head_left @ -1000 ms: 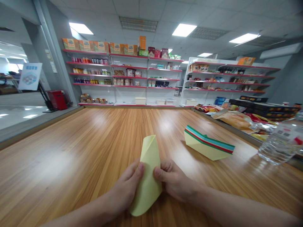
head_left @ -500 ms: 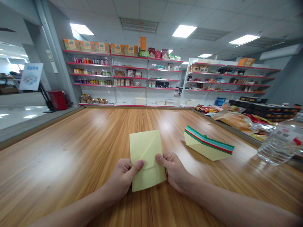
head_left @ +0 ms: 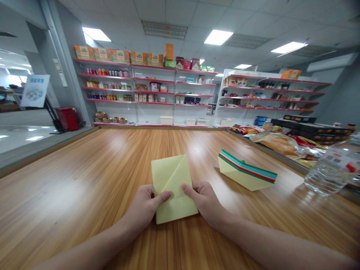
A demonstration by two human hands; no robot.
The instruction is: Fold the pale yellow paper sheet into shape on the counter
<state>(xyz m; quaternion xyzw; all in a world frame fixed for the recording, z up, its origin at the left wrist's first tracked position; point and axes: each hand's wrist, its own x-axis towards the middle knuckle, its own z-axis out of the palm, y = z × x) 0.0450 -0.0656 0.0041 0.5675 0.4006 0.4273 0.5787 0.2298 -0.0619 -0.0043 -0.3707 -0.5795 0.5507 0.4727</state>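
Between my two hands is a folded sheet of pale yellow paper [head_left: 174, 176], held above the wooden table with a diagonal crease across its upper part. My left hand [head_left: 149, 204] grips its left edge, thumb lying on the front face. On the right edge, my right hand [head_left: 204, 198] pinches the paper in the same way, its thumb pressed on the face. The fingers behind the sheet are hidden. To the right, apart from both hands, a folded paper boat [head_left: 244, 170] rests on the table, yellow below with green, blue and red stripes along its top.
A clear plastic bottle [head_left: 327, 170] stands at the right edge of the wooden table [head_left: 92, 187]. Beyond it lie snack bags [head_left: 277, 144] and stacked black boxes [head_left: 309, 129]. Stocked shelves [head_left: 153, 84] line the back, and a red box [head_left: 66, 119] is on the floor at left.
The folded paper has tilted slightly and shifted a little left, its lower flap lying flatter. My right thumb has slid slightly inward across it. The paper boat stays on the table.
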